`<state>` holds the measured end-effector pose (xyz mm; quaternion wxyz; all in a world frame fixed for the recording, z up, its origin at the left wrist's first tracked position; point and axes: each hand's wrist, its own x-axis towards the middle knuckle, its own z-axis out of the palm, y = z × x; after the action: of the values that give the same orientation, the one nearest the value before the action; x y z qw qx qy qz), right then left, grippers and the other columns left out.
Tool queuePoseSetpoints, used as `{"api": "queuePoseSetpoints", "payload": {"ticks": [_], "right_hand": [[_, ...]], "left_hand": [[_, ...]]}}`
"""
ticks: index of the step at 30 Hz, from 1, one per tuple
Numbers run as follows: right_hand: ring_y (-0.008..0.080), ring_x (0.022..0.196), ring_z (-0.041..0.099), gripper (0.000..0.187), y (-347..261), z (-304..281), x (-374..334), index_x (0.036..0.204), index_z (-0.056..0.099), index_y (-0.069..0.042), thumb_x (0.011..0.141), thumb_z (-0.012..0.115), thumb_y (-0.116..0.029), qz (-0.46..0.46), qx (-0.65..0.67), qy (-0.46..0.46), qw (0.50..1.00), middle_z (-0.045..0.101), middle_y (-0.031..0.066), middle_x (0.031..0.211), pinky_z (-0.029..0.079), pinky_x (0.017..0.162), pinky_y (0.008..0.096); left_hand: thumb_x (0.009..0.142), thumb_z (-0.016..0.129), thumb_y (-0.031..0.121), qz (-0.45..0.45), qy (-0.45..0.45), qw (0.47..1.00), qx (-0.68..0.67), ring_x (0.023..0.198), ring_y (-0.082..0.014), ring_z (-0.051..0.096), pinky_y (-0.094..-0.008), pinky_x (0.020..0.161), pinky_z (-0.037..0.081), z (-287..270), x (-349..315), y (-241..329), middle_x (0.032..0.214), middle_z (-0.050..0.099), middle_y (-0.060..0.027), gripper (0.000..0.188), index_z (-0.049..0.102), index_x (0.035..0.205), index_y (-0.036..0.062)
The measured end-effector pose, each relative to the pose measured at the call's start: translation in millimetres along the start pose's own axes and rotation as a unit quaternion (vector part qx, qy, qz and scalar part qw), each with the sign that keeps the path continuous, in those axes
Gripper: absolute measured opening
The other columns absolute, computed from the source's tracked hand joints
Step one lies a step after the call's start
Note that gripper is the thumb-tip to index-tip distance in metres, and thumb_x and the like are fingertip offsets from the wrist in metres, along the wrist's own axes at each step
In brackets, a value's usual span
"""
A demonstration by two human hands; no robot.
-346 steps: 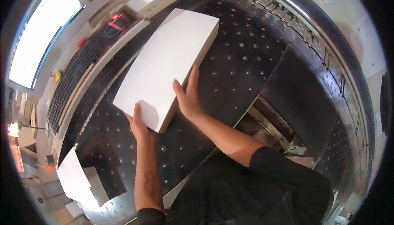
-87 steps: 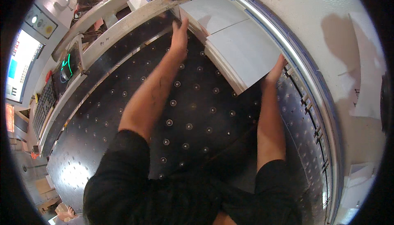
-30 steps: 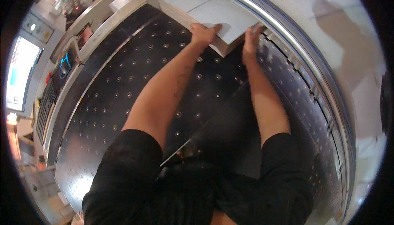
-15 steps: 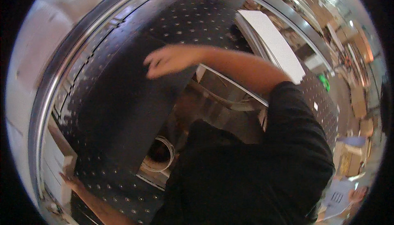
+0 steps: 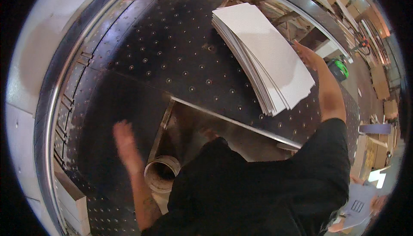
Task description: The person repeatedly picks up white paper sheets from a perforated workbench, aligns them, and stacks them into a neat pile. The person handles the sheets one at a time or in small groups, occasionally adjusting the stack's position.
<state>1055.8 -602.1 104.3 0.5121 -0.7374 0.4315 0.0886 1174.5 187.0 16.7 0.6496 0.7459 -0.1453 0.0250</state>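
A fanned stack of white flat boards lies on the dark table at the far right. My right hand is at the stack's right edge, its fingers stretched along the boards' side; part of the fingertips is hidden by the stack's edge. My left hand hovers over the dark table surface on the left, blurred by motion, with fingers outstretched and nothing in it. Below it on the left, a second stack of pale boards stands by the table's curved rim.
A metal-edged cutout opens in the table before me, with a round pipe opening in it. A metal rail runs along the left. Scrap wood lies beyond the boards. A green and black object and another person are at right.
My right hand has swung from over the table's middle to the white boards' right edge. My left hand has left the lower-left stack and come inward. The view has turned.
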Motion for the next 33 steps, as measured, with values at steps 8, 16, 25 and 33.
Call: {"api": "queuePoseSetpoints", "payload": {"ticks": [8,16,25,33], "right_hand": [[0.0292,0.133,0.059,0.089,-18,43,2,0.154,0.052,-0.010,0.093,0.057,-0.075,0.041,0.045,-0.036,0.998,0.058,0.0164,0.149,0.047,0.109,0.0441],[0.0275,0.119,0.064,0.081,-58,125,-10,0.151,0.048,0.002,0.097,0.068,-0.054,-0.077,-0.010,-0.058,0.995,0.064,0.0178,0.136,0.050,0.102,0.0382],[0.0245,0.113,0.065,0.075,-145,298,-34,0.148,0.050,0.006,0.097,0.070,-0.045,-0.205,-0.018,-0.248,0.947,0.067,0.0179,0.130,0.050,0.099,0.0365],[0.0260,0.118,0.063,0.080,-205,473,-69,0.150,0.049,0.006,0.097,0.068,-0.050,-0.276,-0.058,-0.336,0.898,0.065,0.0189,0.134,0.045,0.105,0.0366]], "left_hand": [[0.101,0.068,0.040,-0.109,-0.394,0.906,-0.108,0.158,-0.0342,0.023,-0.0455,0.127,0.021,266,62,53,0.173,0.019,-0.0203,0.093,0.013,0.166,0.0009],[0.097,0.070,0.054,-0.179,-0.265,0.943,-0.086,0.153,-0.0392,0.033,-0.0411,0.124,0.027,297,79,52,0.164,0.032,-0.0317,0.105,0.013,0.165,-0.0023],[0.093,0.074,0.046,-0.285,-0.033,0.956,-0.059,0.142,-0.0367,0.049,-0.0397,0.117,0.039,170,89,54,0.159,0.042,-0.0295,0.112,0.003,0.166,-0.0022],[0.091,0.075,0.036,-0.252,0.050,0.956,-0.142,0.138,-0.0345,0.053,-0.0385,0.114,0.043,-16,74,13,0.155,0.048,-0.0266,0.108,0.008,0.165,-0.0037]]}}
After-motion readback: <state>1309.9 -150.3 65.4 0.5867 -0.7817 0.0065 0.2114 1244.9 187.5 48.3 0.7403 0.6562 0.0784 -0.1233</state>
